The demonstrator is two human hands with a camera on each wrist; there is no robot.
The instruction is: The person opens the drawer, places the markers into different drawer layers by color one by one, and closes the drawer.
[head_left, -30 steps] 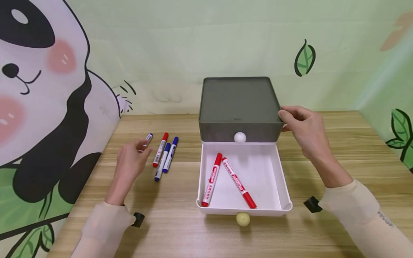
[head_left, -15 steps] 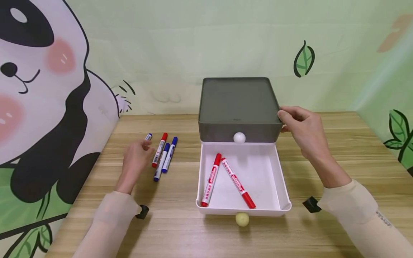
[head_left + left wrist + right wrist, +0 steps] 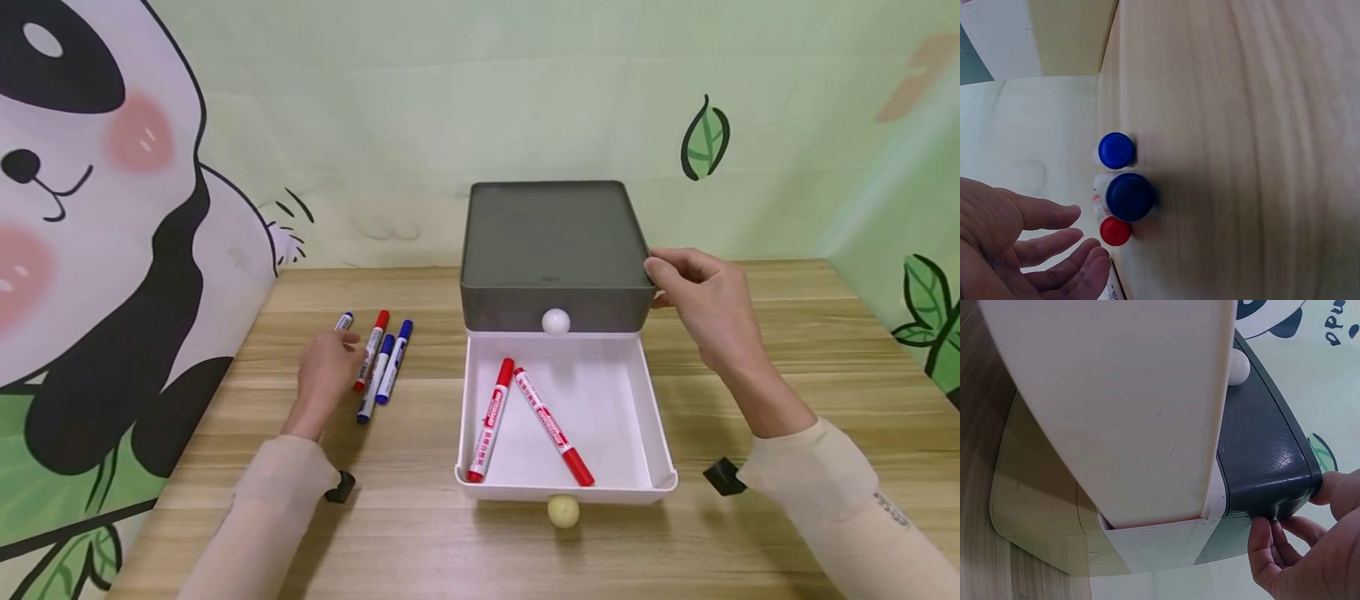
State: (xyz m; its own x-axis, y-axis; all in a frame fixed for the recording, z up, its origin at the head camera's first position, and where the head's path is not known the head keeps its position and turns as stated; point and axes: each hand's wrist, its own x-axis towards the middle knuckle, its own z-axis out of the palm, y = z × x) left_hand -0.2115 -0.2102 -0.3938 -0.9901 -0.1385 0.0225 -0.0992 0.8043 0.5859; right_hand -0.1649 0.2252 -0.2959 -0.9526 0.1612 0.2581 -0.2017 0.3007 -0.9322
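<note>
My left hand [image 3: 326, 379] is over the left of the table with its fingers loosely bent and holding nothing. Beside its fingertips lies a red whiteboard marker [image 3: 377, 337], with two blue markers [image 3: 394, 362] to its right. Another blue marker [image 3: 344, 321] is mostly hidden behind the hand. With thumb and fingers, my right hand [image 3: 716, 321] grips the front right corner of the grey top of the drawer box [image 3: 558, 237]. Below that, the white drawer [image 3: 618, 400] is pulled out. Two red markers [image 3: 491, 421] lie inside it at different slants.
A white knob [image 3: 557, 322] is on the grey front, and a pale yellow knob [image 3: 563, 511] sticks out from the open drawer towards me. Behind the wooden table [image 3: 420, 550] is a wall covering [image 3: 375, 125] printed with a panda and leaves.
My left hand has shifted right, towards the red marker on the table. The right hand keeps its hold on the box corner, and the drawer and its markers stay as they were.
</note>
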